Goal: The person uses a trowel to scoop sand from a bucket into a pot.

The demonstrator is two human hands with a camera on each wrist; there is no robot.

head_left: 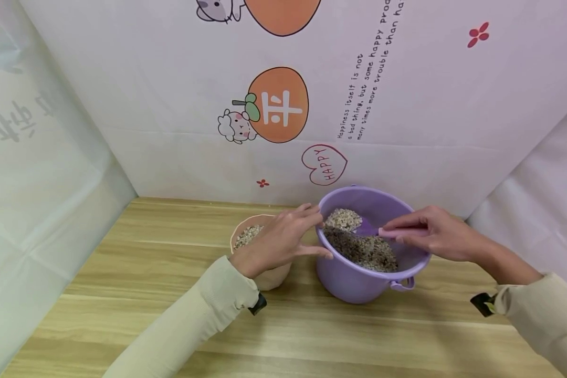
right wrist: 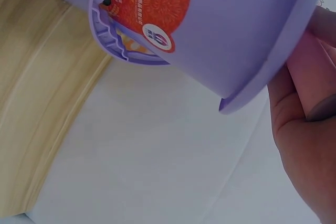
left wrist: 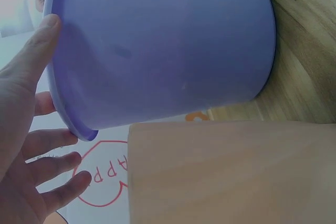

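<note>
A purple bucket [head_left: 352, 286] stands on the table with coarse speckled gravel [head_left: 373, 255] inside. My right hand [head_left: 446, 236] grips the pink handle [right wrist: 310, 74] of a small shovel [head_left: 368, 227] with a purple blade, held inside the bucket. Pale gravel is heaped on that blade. Against the bucket's left rim rests my left hand [head_left: 283, 239], its thumb and a fingertip touching the edge and the other fingers spread, as the left wrist view shows. Beneath my left forearm and hand is a peach-coloured pot [head_left: 275, 278], partly hidden, holding similar gravel [head_left: 248, 234].
A white printed sheet [head_left: 179, 163] hangs directly behind the bucket and pot. Plain white cloth [head_left: 548, 173] borders the right side. The bucket's carrying handle [right wrist: 126, 53] hangs down its outer side. Wood-grain table [head_left: 288, 341] extends in front.
</note>
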